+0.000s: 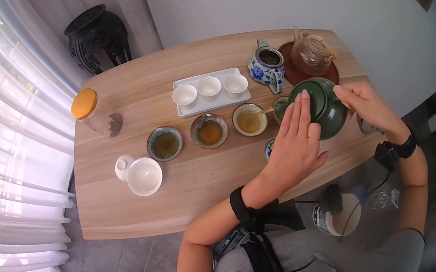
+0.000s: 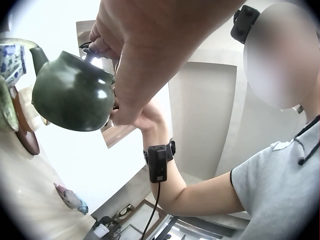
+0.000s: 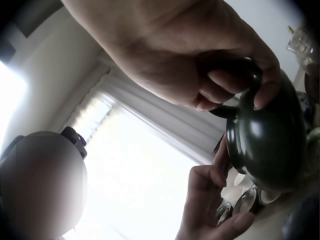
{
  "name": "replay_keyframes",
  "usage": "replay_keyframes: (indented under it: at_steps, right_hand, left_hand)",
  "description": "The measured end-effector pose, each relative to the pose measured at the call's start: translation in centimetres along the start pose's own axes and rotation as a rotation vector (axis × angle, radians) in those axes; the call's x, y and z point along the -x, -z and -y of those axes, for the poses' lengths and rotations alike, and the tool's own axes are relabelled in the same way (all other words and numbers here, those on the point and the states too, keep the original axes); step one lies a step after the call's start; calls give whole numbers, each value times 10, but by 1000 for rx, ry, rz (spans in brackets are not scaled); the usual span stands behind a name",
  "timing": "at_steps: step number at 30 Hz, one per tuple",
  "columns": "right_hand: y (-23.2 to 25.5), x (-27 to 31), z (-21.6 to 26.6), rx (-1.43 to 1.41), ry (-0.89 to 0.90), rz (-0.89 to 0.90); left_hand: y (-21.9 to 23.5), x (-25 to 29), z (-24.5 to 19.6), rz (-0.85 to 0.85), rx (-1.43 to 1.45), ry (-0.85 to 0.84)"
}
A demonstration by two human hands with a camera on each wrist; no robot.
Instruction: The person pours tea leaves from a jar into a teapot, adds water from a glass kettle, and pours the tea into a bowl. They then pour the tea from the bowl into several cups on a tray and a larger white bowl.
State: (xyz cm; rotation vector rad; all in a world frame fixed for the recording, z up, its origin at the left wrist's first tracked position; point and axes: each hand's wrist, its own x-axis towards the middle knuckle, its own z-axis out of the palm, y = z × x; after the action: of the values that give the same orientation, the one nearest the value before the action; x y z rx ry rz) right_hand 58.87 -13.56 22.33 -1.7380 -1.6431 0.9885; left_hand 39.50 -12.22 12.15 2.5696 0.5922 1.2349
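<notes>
A dark green teapot (image 1: 330,116) is tilted over the table with its spout to the left. My right hand (image 1: 363,101) grips its handle, fingers curled round it in the right wrist view. The left hand (image 1: 297,139) rests on the lid (image 1: 314,97) with fingers extended. In the left wrist view, a thin stream of tea leaves the spout (image 2: 38,60). Below the spout is a pale tea cup (image 1: 236,127) with tea in it. Another cup (image 1: 278,116) is partly hidden behind the left fingers. Two more cups with tea, one brown-rimmed (image 1: 194,134), one grey-blue (image 1: 150,148), stand left.
A white tray (image 1: 215,105) bears three small white cups. Behind the teapot are a blue-and-white teapot (image 1: 259,73) and a glass teapot (image 1: 312,55) on a red-brown plate. A yellow-lidded jar (image 1: 85,104) and a white bowl (image 1: 146,186) stand left. A bucket (image 1: 355,217) is below the table edge.
</notes>
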Motion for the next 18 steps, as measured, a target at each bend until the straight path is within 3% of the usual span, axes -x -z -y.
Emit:
replay_keyframes:
  at_steps: [6,12,16,18]
  right_hand:
    - [3,5,17,53,-47,0]
    - [-2,11,10,88,14,-32]
    - [-17,6,-28,-77,76,-43]
    - [-28,8,-43,-299,5,-50]
  left_hand:
    - [4,-4,-4,-13,8,-4]
    - [2,0,-3,-24,-13,9]
    - [-4,9,2,-29,-22,39]
    - [-6,12,3,-10,-70,66]
